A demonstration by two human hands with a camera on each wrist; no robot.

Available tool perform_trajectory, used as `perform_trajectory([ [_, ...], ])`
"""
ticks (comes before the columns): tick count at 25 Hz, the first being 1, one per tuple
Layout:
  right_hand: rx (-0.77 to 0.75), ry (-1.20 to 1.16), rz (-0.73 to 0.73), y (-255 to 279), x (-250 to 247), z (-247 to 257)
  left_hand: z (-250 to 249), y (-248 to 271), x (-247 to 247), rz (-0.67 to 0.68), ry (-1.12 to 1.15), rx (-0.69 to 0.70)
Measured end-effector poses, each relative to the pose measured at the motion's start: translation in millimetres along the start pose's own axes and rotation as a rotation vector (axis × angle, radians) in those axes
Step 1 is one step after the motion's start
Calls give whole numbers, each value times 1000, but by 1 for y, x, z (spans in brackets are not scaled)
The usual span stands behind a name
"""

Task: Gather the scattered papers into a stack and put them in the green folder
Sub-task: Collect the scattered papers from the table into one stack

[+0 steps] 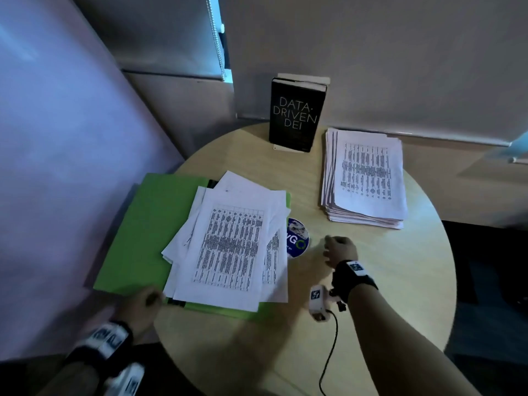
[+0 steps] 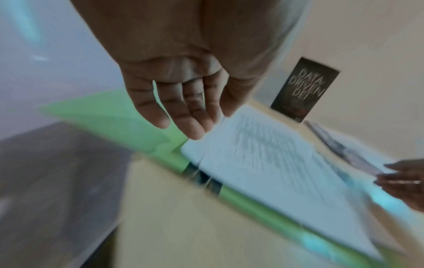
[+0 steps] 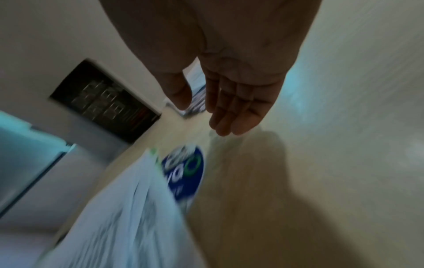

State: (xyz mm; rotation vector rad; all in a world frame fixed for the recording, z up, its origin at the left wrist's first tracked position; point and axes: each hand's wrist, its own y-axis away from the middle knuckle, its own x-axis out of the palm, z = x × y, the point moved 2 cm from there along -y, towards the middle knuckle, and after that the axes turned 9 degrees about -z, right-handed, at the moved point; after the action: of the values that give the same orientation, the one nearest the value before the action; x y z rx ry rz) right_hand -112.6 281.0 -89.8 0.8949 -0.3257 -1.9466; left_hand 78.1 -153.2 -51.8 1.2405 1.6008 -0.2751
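Observation:
An open green folder lies at the table's left, its left half hanging past the edge. Several printed sheets lie fanned and askew on its right half. My left hand hovers at the folder's near edge beside the sheets' lower left corner, fingers straight and empty. My right hand hangs over bare table right of the sheets, fingers relaxed and holding nothing. A second, thick pile of printed paper sits at the far right of the table.
A black book stands upright against the wall at the back. A round blue sticker lies on the round wooden table, partly under the sheets. A cable runs along my right forearm. A wall stands close on the left.

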Motion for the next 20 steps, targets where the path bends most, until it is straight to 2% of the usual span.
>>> perform_trajectory([
  [2,-79,191,114,26,29,-12,-53,-33,-15,-57,74,74],
  [3,-123,239,138,40,44,-18,-65,-58,-16,-105,76,64],
  [5,-215,305,108,67,69,-21,-72,-95,-14,-93,27,16],
  [7,-271,388,43,84,82,-24,-76,-109,0,-42,-22,-48],
  [10,-170,372,-35,101,99,-32,-77,-114,11,3,-95,-64],
  [13,-34,340,-75,100,102,-35,-78,-110,20,-29,-63,-10],
  [16,-9,412,-51,99,102,-35,-88,-101,29,105,56,6],
  [18,-20,431,-60,103,104,-34,-92,-99,35,177,11,12],
  [20,-27,394,-88,107,104,-34,-96,-97,40,180,-75,86],
])
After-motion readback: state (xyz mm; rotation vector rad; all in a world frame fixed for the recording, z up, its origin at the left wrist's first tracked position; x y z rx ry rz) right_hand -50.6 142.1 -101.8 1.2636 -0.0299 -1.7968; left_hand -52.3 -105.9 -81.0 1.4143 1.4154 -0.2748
